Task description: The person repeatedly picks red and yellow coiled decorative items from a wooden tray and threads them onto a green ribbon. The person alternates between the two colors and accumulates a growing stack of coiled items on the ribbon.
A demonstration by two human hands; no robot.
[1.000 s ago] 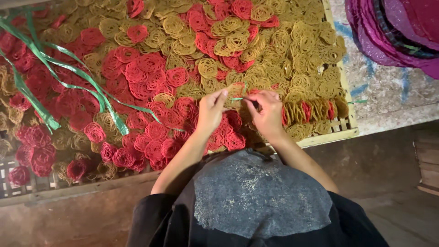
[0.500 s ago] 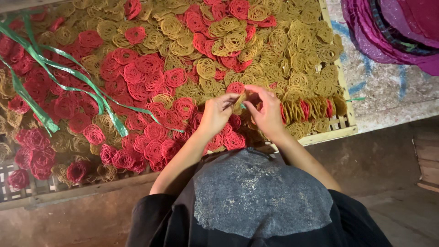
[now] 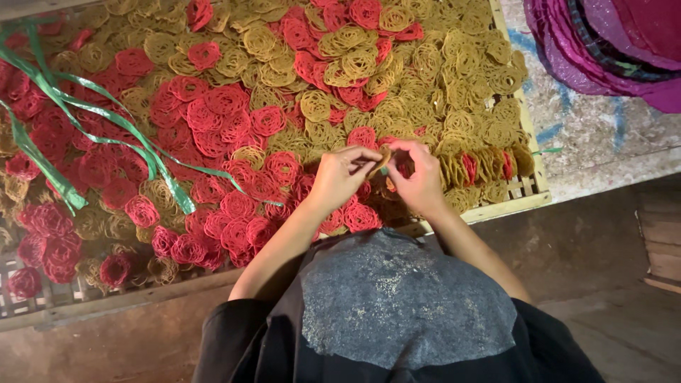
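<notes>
**Both hands pinching one thin coil over the tray edge**

My left hand and right hand meet at the middle of the view, fingers narrowed onto one small yellow-brown coiled disc, held on edge between them just above the heap. These lacy rounds look brittle to me; too hard a pinch could snap this one, and a slip would drop it among the others at 6 o'clock.

At 3 o'clock from my hands a short row of discs stands on edge, near the slatted tray rim, and I judge that a nudge could topple it.

Counts: two hands, one disc held, one tray. Red discs and yellow discs are too many and overlapped to count. Green plastic strips trail at 9 o'clock, several, tangled. Purple bags sit at 2 o'clock.
</notes>
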